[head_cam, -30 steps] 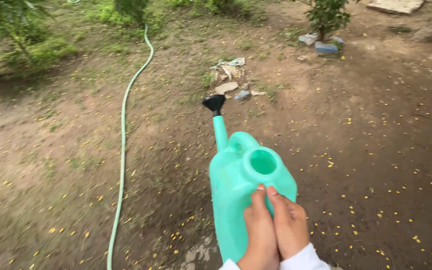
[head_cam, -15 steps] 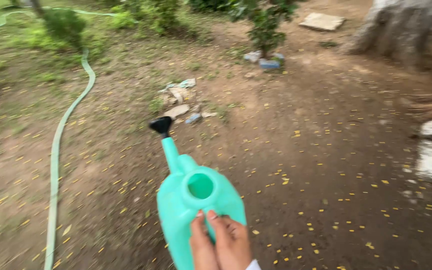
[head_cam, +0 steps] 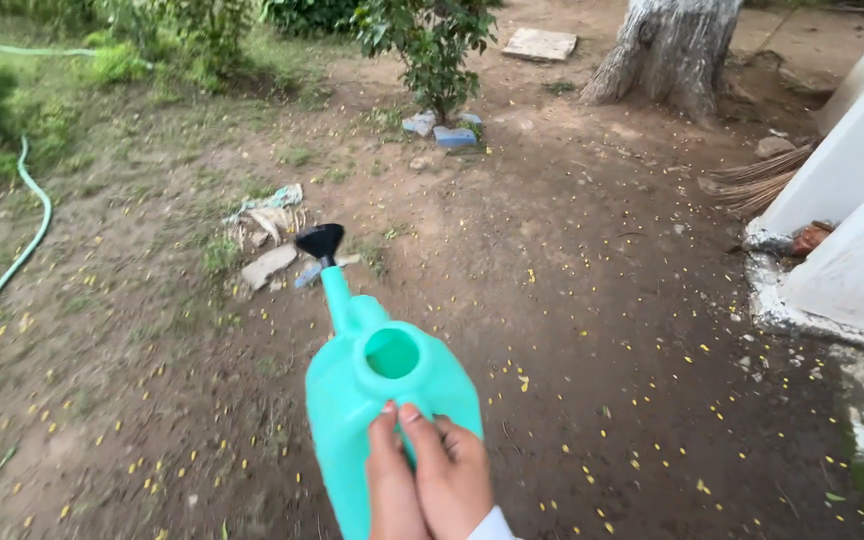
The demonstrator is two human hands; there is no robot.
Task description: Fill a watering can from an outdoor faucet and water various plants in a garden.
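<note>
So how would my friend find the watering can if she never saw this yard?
Start at the big tree stump at the top of the bare dirt yard, then look down to the bottom middle, where two hands, the left hand and the right hand, grip something together. That is the watering can: bright turquoise plastic, with a round open hole on top and a black sprinkler tip on its spout.
</note>
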